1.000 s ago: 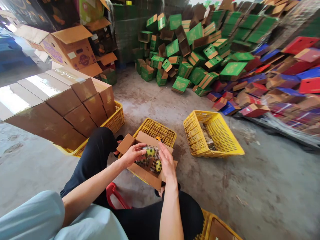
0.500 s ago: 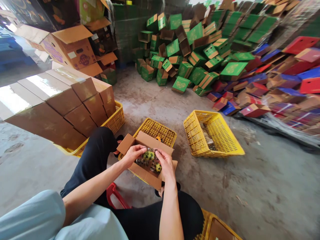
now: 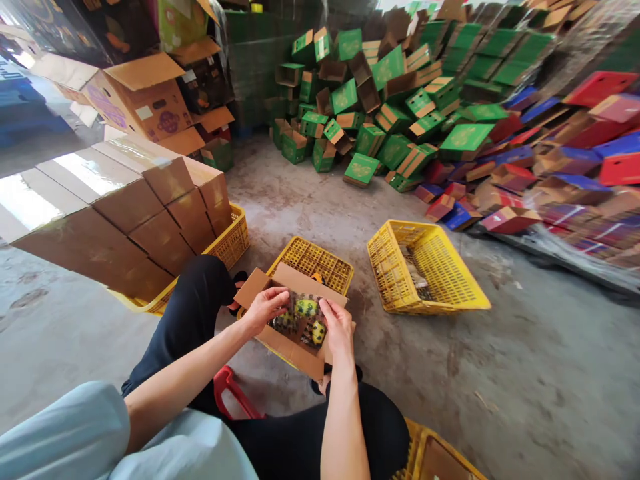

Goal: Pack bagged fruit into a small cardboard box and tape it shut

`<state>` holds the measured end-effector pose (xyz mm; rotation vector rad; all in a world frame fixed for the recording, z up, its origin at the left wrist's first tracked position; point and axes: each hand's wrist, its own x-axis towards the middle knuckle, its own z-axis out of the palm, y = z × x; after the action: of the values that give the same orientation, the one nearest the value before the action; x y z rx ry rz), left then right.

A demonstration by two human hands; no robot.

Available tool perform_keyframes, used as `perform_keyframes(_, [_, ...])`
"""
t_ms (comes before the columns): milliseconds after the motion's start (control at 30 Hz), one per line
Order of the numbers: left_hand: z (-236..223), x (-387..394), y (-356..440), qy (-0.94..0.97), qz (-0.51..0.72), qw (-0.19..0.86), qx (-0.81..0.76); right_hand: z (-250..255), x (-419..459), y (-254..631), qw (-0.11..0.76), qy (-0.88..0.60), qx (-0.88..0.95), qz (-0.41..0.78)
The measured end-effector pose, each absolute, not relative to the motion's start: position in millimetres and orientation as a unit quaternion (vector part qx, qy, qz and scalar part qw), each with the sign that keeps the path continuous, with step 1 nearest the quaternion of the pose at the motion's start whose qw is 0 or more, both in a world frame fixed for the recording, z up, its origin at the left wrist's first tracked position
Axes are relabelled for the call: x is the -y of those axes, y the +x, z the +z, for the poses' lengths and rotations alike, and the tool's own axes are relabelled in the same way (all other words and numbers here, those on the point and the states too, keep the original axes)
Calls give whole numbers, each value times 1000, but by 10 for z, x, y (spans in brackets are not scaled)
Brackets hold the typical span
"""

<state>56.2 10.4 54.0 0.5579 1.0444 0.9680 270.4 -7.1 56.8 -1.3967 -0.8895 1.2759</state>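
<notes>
An open cardboard box [image 3: 290,350] stands in front of me with its flaps spread. Over it I hold a clear, dark-spotted plastic bag [image 3: 306,307] with something yellow-green inside. My left hand [image 3: 266,311] pinches the bag's left edge between thumb and fingers. At the opposite edge my right hand [image 3: 339,325] is closed in a pinch too. A similar wrapped yellow-green packet [image 3: 316,331] lies in the box just below. More spotted packaging sits at the box's left side, partly covered by my left hand.
A yellow crate [image 3: 320,260] lies beneath the box. Another yellow crate [image 3: 435,267] stands to the right. At left, taped cartons [image 3: 115,207] fill a yellow crate. Heaped green boxes [image 3: 370,133] and red and blue boxes [image 3: 550,173] lie behind. A red stool [image 3: 233,390] is below me.
My right hand has gone from flat and outstretched beside the bag to pinching its edge. The bag is now spread between both hands, with its yellow-green content shifted slightly right.
</notes>
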Motion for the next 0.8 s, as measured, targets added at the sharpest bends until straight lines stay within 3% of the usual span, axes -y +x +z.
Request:
perform_keyframes(200, [536, -65, 590, 184, 313, 811, -459, 690, 86, 2610, 467, -541, 460, 527])
perform_keyframes(367, [490, -83, 651, 169, 369, 804, -435, 809, 148, 2505, 390, -469, 547, 574])
perform_keyframes(600, [460, -94, 568, 192, 363, 814, -410, 659, 56, 2623, 460, -538, 417, 571])
perform_keyframes(800, [521, -50, 624, 211, 344, 842, -357, 565, 56, 2631, 438, -567, 378, 586])
